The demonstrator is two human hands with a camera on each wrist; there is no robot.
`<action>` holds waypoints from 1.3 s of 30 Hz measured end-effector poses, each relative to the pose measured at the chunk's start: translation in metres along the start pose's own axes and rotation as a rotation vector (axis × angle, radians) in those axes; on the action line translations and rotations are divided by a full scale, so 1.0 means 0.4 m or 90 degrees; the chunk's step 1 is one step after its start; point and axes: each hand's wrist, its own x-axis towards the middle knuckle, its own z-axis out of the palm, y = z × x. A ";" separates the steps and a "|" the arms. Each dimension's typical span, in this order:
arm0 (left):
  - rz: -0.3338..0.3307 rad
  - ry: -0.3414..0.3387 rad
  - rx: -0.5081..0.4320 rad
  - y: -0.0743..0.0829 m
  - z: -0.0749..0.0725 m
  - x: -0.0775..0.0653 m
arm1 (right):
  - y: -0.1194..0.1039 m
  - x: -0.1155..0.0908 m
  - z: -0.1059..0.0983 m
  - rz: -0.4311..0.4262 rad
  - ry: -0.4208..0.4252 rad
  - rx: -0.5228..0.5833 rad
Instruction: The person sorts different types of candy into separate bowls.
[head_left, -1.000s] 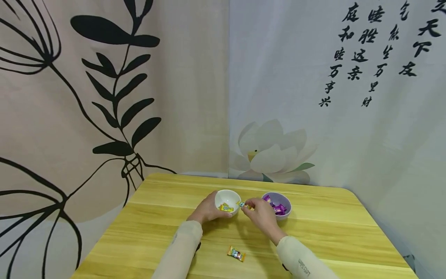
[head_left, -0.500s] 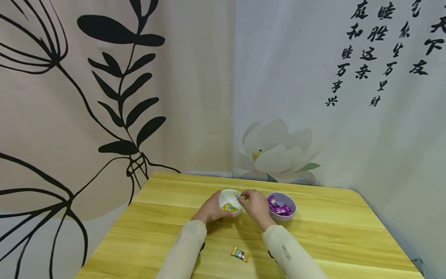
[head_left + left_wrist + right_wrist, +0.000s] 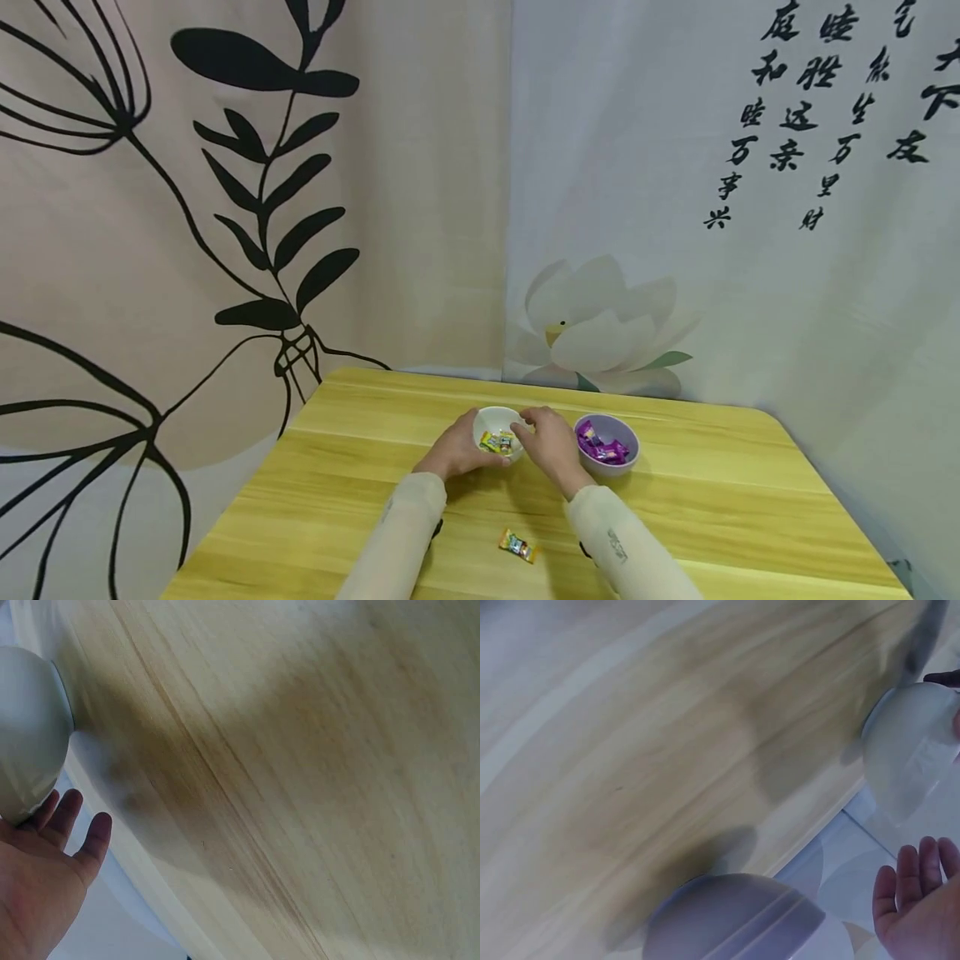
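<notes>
In the head view my left hand (image 3: pixel 457 448) grips a white bowl (image 3: pixel 483 417), thumb on its near side and fingers at its left. Yellow-wrapped candies (image 3: pixel 495 442) lie in the bowl. The left wrist view catches fingers against the bowl's outer wall (image 3: pixel 30 727). My right hand (image 3: pixel 551 446) hovers at the bowl's right rim, between it and a purple bowl (image 3: pixel 632 446). Its fingers hang loosely curled with no candy visible in them; the right wrist view has this hand (image 3: pixel 922 900) apart from both bowls. Purple-wrapped candies (image 3: pixel 603 448) fill part of the purple bowl.
One orange-and-yellow wrapped candy (image 3: pixel 517 546) lies on the wooden table (image 3: pixel 720 500), nearer me between the forearms. A printed curtain (image 3: pixel 420 208) hangs behind the table's back edge.
My right hand moved left to the white bowl with a yellow candy and let it go; the candy now lies inside. My left hand still holds the bowl. The head view shifted slightly.
</notes>
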 end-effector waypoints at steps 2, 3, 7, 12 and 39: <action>0.002 0.000 -0.005 -0.001 -0.001 0.001 | 0.005 -0.006 -0.005 0.003 0.005 0.005; -0.001 -0.001 -0.006 -0.002 -0.002 0.001 | 0.007 -0.009 -0.007 0.003 0.004 0.009; 0.001 0.004 -0.009 -0.009 -0.005 0.000 | 0.016 -0.022 -0.013 -0.001 -0.008 0.030; 0.008 0.008 0.003 -0.018 -0.013 0.001 | 0.031 -0.041 -0.014 -0.020 -0.020 0.040; -0.037 0.005 0.015 -0.004 0.001 0.009 | 0.081 -0.269 -0.016 -0.143 -0.185 0.080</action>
